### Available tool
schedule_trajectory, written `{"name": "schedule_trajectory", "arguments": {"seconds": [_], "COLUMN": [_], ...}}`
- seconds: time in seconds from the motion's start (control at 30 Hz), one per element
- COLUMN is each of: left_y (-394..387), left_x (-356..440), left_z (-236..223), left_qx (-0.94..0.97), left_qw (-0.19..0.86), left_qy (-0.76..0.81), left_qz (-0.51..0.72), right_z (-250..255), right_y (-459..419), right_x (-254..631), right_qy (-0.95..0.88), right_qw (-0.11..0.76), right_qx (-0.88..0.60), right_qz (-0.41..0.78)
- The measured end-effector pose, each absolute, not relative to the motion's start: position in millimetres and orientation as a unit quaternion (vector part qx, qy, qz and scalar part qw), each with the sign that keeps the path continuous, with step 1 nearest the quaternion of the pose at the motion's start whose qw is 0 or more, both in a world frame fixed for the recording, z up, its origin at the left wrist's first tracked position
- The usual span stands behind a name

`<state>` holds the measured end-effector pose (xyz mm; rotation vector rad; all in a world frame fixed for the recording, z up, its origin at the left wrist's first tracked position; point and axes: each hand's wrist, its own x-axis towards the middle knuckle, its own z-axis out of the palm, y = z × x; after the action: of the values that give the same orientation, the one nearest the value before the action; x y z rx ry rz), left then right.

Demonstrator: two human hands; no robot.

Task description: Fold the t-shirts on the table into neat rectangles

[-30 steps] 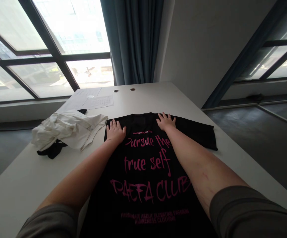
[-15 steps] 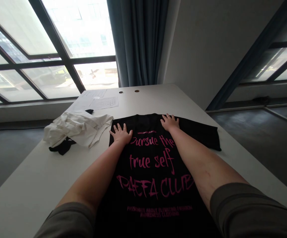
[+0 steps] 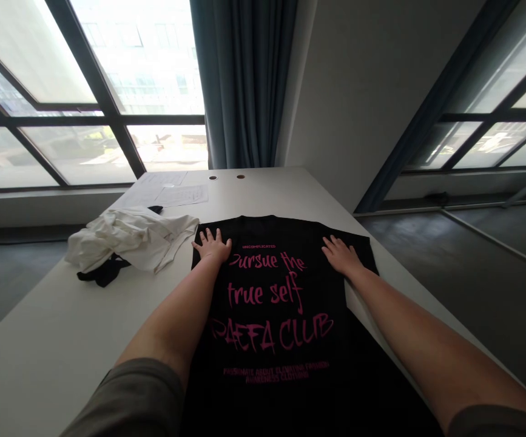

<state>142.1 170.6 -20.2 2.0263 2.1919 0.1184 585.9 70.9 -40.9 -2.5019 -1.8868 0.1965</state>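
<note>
A black T-shirt [image 3: 267, 315] with pink lettering lies spread on the white table [image 3: 121, 321], its collar toward the far end. My left hand [image 3: 212, 246] rests flat on the shirt's upper left part, fingers spread. On the upper right, near the sleeve, my right hand [image 3: 341, 255] lies palm down with its fingers stretched out. Neither hand grips the cloth. The left sleeve does not show beyond my left hand, while the right sleeve reaches out past my right hand. The shirt's lower hem is out of view.
Left of the shirt lies a crumpled white garment [image 3: 126, 237], with a black piece of cloth [image 3: 103, 271] partly under it. Printed papers [image 3: 181, 194] lie at the far left. Two round holes pierce the far tabletop. A blue curtain [image 3: 244, 85] hangs behind, beside windows.
My right hand has slid outward to the right, from beside the collar toward the sleeve. The right sleeve now sits closer in. My left hand stays on the same part of the shirt. The view has shifted slightly.
</note>
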Motion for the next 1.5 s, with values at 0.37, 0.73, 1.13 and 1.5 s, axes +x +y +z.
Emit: {"name": "schedule_trajectory", "arguments": {"seconds": [0.37, 0.73, 1.13, 1.5], "left_y": [124.8, -15.0, -2.6, -2.5], "left_x": [95.0, -41.4, -34.1, -37.7], "left_z": [1.5, -29.1, -27.2, -28.5], "left_qx": [0.722, 0.777, 0.781, 0.782], "left_qw": [0.101, 0.019, 0.019, 0.028], "left_qy": [0.684, 0.628, 0.621, 0.617], "left_qz": [0.027, 0.036, 0.059, 0.080], "right_z": [-38.7, 6.6, 77.4, -17.1], "right_y": [21.8, 41.0, 68.2, 21.7], "right_x": [641.5, 647.1, 514.9, 440.0], "right_qy": [-0.376, -0.374, -0.660, -0.732], "right_qw": [0.099, 0.155, 0.051, -0.033], "right_qx": [-0.921, -0.914, -0.750, -0.677], "right_qz": [-0.006, 0.035, 0.000, 0.074]}}
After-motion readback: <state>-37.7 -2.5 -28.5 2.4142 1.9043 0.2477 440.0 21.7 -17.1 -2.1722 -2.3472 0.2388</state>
